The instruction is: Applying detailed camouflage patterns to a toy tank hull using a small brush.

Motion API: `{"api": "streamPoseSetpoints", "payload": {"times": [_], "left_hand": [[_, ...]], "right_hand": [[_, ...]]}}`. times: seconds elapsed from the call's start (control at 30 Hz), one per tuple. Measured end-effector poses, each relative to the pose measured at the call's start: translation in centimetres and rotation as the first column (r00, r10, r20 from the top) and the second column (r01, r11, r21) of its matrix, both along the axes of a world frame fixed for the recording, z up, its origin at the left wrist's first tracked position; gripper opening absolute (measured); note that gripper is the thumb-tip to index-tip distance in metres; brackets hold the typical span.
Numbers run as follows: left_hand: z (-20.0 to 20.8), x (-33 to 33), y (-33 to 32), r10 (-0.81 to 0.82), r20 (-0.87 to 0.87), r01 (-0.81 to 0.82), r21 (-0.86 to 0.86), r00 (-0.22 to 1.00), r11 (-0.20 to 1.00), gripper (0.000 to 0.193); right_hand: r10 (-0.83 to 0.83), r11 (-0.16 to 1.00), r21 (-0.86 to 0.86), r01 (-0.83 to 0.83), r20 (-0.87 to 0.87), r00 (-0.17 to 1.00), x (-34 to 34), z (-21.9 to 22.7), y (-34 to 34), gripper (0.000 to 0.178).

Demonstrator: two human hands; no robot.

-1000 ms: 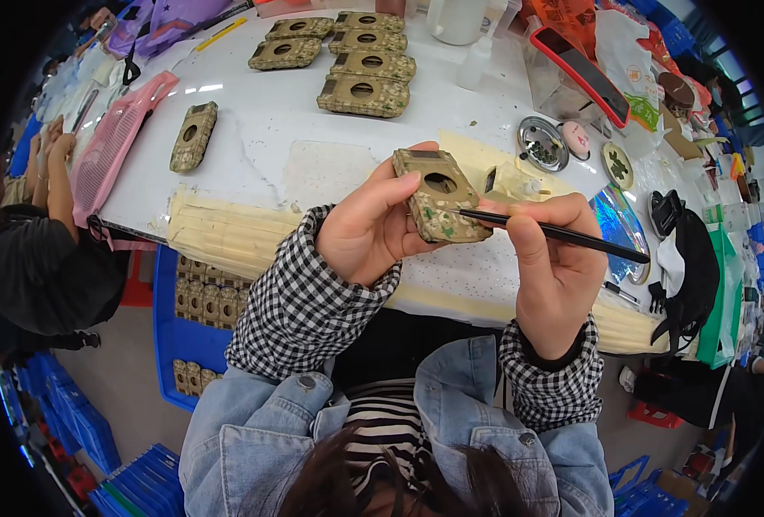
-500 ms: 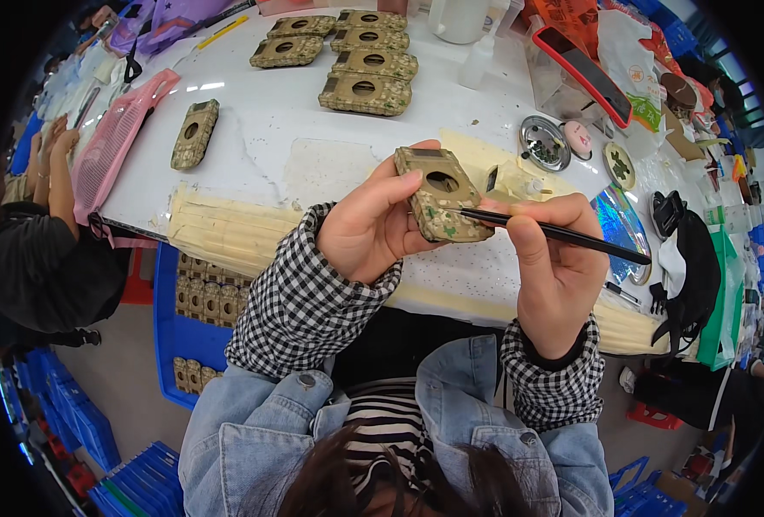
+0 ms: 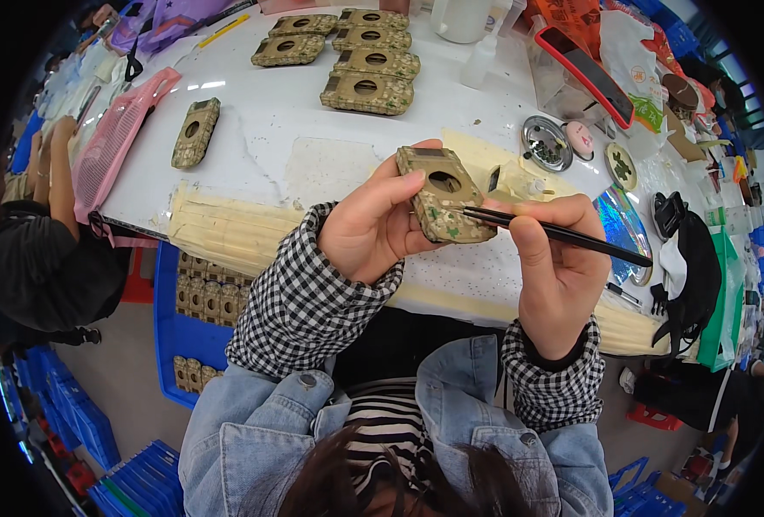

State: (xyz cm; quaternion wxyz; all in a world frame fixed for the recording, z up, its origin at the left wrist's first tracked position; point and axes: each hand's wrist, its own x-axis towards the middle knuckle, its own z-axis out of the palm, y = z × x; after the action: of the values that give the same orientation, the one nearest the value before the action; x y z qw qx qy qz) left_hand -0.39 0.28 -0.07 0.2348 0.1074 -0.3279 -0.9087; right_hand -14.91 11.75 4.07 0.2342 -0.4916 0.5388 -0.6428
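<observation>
While the curled left hand point(image 3: 366, 220) holds a camouflage shell point(image 3: 439, 205), the right hand point(image 3: 559, 271) (pinched) grips tweezers point(image 3: 587, 240).

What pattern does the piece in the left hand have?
The piece has tan, brown and green camouflage, best seen in the head view.

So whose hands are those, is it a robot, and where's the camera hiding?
No robot here: these are a person's own two bare hands. The camera is worn on their head, looking down, and its wide lens bends straight edges. The left hand holds a camouflage-patterned shell. The right hand holds a thin black tool, its tip at the shell. On the white table lie more camouflage shells and a round dish. Lower down, a blue tray holds similar pieces.
</observation>
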Motion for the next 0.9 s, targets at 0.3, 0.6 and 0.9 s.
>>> {"api": "streamPoseSetpoints", "payload": {"times": [0.3,0.6,0.9], "left_hand": [[-0.06,-0.12,-0.03,0.003,-0.004,-0.003,0.004,1.000,1.000,0.047],[0.08,0.04,-0.04,-0.009,0.012,0.009,-0.011,1.000,1.000,0.048],[0.04,-0.11,0.01,0.001,0.016,-0.001,-0.007,1.000,1.000,0.047]], "right_hand": [[0.002,1.000,-0.007,-0.003,-0.023,1.000,-0.07,-0.10,0.01,0.011],[0.024,1.000,-0.016,-0.023,0.033,0.999,-0.07,-0.06,0.06,0.010],[0.027,1.000,-0.014,-0.027,0.003,1.000,-0.15,-0.12,0.00,0.010]]}}
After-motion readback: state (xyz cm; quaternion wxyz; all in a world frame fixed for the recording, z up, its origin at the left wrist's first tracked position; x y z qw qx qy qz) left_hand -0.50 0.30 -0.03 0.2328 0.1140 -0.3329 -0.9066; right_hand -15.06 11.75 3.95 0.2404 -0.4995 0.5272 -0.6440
